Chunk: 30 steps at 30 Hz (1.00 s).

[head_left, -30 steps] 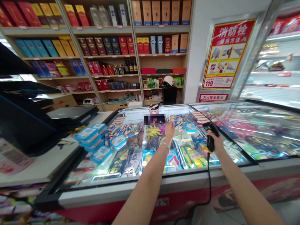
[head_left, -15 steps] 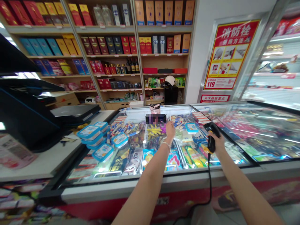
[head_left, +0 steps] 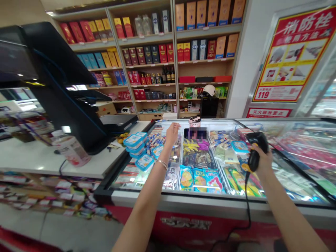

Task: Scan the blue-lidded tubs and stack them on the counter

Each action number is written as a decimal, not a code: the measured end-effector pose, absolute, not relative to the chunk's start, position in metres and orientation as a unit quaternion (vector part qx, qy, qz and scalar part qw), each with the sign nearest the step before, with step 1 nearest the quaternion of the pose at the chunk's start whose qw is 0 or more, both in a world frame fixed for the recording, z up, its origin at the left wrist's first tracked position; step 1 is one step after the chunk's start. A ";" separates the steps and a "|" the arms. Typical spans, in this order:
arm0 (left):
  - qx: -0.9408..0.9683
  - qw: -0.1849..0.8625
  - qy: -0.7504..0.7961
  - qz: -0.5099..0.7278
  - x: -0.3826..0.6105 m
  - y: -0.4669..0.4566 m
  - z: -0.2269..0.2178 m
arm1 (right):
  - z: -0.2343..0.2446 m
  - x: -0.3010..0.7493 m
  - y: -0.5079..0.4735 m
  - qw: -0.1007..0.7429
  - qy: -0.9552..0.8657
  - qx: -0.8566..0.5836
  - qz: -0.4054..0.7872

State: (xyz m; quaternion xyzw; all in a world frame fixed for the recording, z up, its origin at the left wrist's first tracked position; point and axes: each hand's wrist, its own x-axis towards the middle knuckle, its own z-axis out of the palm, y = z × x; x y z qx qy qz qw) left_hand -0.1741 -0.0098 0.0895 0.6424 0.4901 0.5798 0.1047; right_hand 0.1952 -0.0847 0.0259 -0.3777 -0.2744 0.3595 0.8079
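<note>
My right hand (head_left: 263, 159) is wrapped round a black barcode scanner (head_left: 254, 157), held over the freezer's glass top, its cable hanging down the front. Over the glass, my left hand (head_left: 172, 133) is raised with its fingers loosely stretched out and nothing in it. To its right, a phone (head_left: 187, 133) with a blurred screen leans against a pink cup (head_left: 194, 122). Blue-lidded tubs (head_left: 135, 140) are stacked at the left of the glass. Another such tub (head_left: 158, 151) is partly behind my left forearm, and a single tub (head_left: 239, 147) lies near the scanner.
A white counter (head_left: 105, 159) on the left bears a black checkout terminal (head_left: 65, 91) and a pink-labelled bottle (head_left: 72, 150). Below the glass, the freezer (head_left: 183, 201) holds bagged ices. Shelves of boxed bottles (head_left: 147, 56) stand behind, and a red poster (head_left: 294, 56) hangs at right.
My left hand has moved left, away from the phone. The view has turned left, bringing in more of the counter and terminal. The scanner stays in my right hand.
</note>
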 end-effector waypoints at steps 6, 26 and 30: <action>0.586 -0.136 0.706 0.373 -0.259 -0.025 0.077 | 0.056 0.081 -0.049 0.744 -0.350 -0.338 0.457; 0.551 -0.148 0.813 0.117 -0.271 -0.031 0.046 | -0.001 -0.021 -0.058 0.578 -0.384 -0.365 0.621; 0.563 -0.183 0.793 0.144 -0.272 -0.029 0.041 | 0.001 -0.021 -0.060 0.580 -0.384 -0.371 0.616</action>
